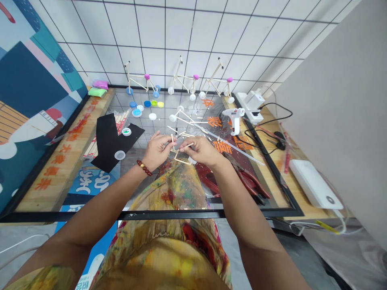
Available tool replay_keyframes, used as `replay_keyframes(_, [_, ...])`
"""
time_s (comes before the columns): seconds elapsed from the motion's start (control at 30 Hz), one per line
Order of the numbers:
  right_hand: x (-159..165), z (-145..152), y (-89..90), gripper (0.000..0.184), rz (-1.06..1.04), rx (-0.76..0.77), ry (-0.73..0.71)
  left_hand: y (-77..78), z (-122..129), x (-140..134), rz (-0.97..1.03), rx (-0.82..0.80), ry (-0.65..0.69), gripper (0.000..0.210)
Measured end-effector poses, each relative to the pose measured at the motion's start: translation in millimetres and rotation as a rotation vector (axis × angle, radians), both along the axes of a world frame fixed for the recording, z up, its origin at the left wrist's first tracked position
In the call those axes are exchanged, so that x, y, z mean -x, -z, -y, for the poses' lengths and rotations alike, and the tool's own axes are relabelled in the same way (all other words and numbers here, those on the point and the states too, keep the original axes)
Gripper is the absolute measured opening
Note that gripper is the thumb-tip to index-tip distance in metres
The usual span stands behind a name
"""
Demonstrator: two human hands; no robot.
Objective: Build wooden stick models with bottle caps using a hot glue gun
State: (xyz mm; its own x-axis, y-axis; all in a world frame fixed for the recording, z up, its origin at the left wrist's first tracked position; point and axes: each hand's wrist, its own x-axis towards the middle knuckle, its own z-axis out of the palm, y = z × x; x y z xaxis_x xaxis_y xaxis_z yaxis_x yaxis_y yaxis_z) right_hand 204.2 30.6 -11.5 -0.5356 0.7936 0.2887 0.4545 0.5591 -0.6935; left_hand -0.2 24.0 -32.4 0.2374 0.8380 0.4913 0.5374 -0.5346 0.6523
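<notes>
My left hand, with a beaded bracelet at the wrist, pinches a short pale wooden stick held nearly upright. Opposite it, my right hand has its thumb and fingers closed on another short stick, which slants. Just below the fingertips is a bent frame of joined sticks; whether it connects to either held stick I cannot tell. A white bottle cap shows beside the right hand. Past my hands lies a partly built stick frame with white cap wheels, near loose stick pieces.
Several finished stick tricycles stand along the tiled wall. A white glue gun with a black cable is at right, near red-handled pliers and a clear glue stick. Black sheets, chopsticks and coloured caps lie left.
</notes>
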Motion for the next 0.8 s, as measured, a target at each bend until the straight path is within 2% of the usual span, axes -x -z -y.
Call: replay_keyframes(0.8, [0.7, 0.1, 2.0, 0.014, -0.019, 0.002, -0.024, -5.4, 3.4, -0.7, -0.005, 0.017, 0.032, 0.011])
